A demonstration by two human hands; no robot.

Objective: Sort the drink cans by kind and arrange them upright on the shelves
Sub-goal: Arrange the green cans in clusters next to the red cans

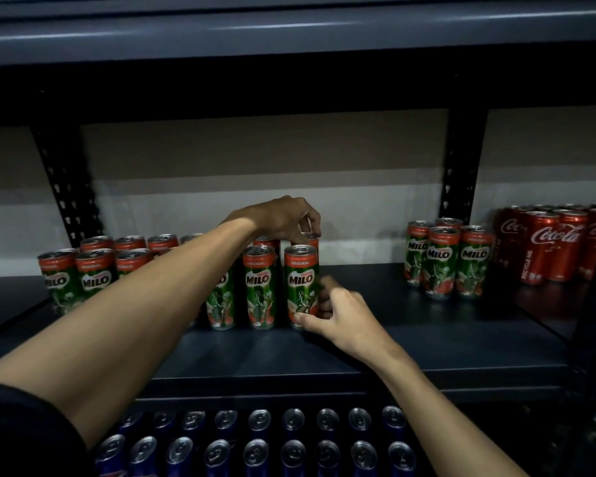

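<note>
My right hand (341, 311) grips the front Milo can (301, 284) low down, thumb at its base and fingers curled against its right side. The can stands upright at the middle of the shelf (410, 342), at the right end of the front row. My left hand (283, 218) reaches over from above, its fingertips pinching the top rim of the rear Milo can (308, 237) just behind. More Milo cans (441, 259) stand toward the shelf's right end, beside Coca-Cola cans (551, 246).
</note>
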